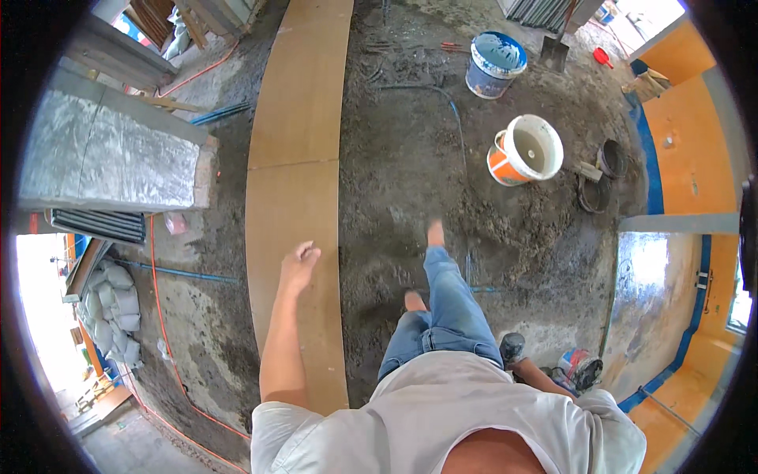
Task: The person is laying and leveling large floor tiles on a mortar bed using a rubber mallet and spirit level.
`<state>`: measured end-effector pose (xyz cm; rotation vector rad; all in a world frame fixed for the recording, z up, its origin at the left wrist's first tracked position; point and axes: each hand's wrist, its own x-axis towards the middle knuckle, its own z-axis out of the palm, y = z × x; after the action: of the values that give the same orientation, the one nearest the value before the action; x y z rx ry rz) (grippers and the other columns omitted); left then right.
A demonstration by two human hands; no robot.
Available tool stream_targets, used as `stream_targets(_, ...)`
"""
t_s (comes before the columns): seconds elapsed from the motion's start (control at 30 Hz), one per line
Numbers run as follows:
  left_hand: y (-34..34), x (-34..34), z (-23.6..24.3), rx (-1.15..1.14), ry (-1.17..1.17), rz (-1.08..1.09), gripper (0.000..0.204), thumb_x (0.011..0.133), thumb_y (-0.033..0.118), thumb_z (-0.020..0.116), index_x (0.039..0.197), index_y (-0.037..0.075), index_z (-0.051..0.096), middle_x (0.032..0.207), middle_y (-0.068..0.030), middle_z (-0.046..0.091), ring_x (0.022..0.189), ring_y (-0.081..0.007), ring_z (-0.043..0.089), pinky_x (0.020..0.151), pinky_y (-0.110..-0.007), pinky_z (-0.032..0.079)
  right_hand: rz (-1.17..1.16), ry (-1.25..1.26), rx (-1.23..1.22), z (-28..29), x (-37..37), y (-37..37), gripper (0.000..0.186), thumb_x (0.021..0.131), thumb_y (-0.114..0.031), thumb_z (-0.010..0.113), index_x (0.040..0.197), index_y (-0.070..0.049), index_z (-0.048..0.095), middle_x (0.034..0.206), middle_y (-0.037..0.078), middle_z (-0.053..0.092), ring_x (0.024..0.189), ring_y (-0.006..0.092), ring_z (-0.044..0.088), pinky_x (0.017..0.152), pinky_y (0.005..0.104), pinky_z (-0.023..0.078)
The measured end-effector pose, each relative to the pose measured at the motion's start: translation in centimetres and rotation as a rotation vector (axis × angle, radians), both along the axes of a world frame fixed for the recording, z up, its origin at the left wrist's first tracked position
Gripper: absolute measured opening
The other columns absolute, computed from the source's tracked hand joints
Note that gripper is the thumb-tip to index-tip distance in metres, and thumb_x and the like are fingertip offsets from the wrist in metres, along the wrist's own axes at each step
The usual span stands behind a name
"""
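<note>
Head view, left hand (300, 261): loosely half-curled, seemingly empty, above long flat brown board (294, 118)
Right hand (520, 365): at dark grey rounded object (512, 345); grip cannot be told
Board: on muddy grey floor (399, 150)

The long, flat, tan board (298, 110) runs past the upper edge, its near end hidden behind the pale short-sleeved shirt (466, 403). The bare right hand (519, 364) is barely discernible against a small, dark grey, rounded object (512, 345) too indistinct to identify.
</note>
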<state>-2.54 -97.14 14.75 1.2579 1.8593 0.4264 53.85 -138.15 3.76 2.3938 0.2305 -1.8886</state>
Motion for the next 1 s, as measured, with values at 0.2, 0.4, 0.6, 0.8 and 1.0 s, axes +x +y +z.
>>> stream_targets(0.2, 7.7, -8.5, -7.8, 0.044, 0.924, -0.140, 0.036, 0.090, 0.026, 0.051, 0.116, 0.002, 0.061, 0.098, -0.0249, 0.066, 0.087, -0.0369, 0.065, 0.075, -0.044, 0.052, 1.055, -0.252, 0.652, -11.0, 4.3, 13.8, 0.021, 0.081, -0.020, 0.066, 0.075, 0.000, 0.063, 0.072, 0.013, 0.063, 0.060, 0.0249, 0.060, 0.054, 0.0401, 0.048)
stream_targets(0.4, 18.9, 7.3, -10.0, -0.029, 0.358, -0.102, 0.032, 0.089, 0.027, 0.051, 0.113, 0.008, 0.063, 0.092, -0.0179, 0.067, 0.086, -0.0369, 0.064, 0.079, -0.047, 0.050, 0.436, -0.125, -0.204, -5.8, 8.6, 38.4, 0.014, 0.085, -0.025, 0.055, 0.084, -0.014, 0.064, 0.073, 0.008, 0.062, 0.064, 0.0262, 0.060, 0.059, 0.0411, 0.045)
stream_targets(0.6, 30.8, 19.8, -14.8, -0.049, -0.003, -0.507, 0.032, 0.085, 0.023, 0.055, 0.113, 0.011, 0.062, 0.118, -0.0123, 0.062, 0.109, -0.0311, 0.058, 0.093, -0.043, 0.046, 0.910, -0.337, 0.213, -1.2, 6.5, 67.0, 0.042, 0.076, -0.039, 0.068, 0.079, 0.003, 0.066, 0.075, 0.023, 0.066, 0.072, 0.0323, 0.067, 0.066, 0.0445, 0.051)
stream_targets(0.8, 43.8, 23.2, -18.0, -0.076, -0.239, -0.281, 0.034, 0.088, 0.021, 0.056, 0.118, 0.006, 0.059, 0.119, -0.0164, 0.060, 0.106, -0.0344, 0.059, 0.090, -0.041, 0.048, 0.733, -0.337, 0.238, 2.6, -0.6, 88.2, 0.043, 0.080, -0.034, 0.066, 0.079, 0.009, 0.063, 0.066, 0.020, 0.063, 0.050, 0.0277, 0.063, 0.050, 0.0397, 0.050)
stream_targets(1.0, 55.8, 14.3, -21.9, 0.043, -0.048, 0.086, 0.039, 0.088, 0.021, 0.056, 0.122, 0.002, 0.056, 0.123, -0.0179, 0.058, 0.113, -0.0335, 0.055, 0.096, -0.039, 0.044, 0.818, -0.204, 0.012, -2.4, -5.1, 102.1, 0.052, 0.079, -0.038, 0.064, 0.099, 0.010, 0.059, 0.089, 0.029, 0.064, 0.086, 0.0395, 0.065, 0.072, 0.0456, 0.051)
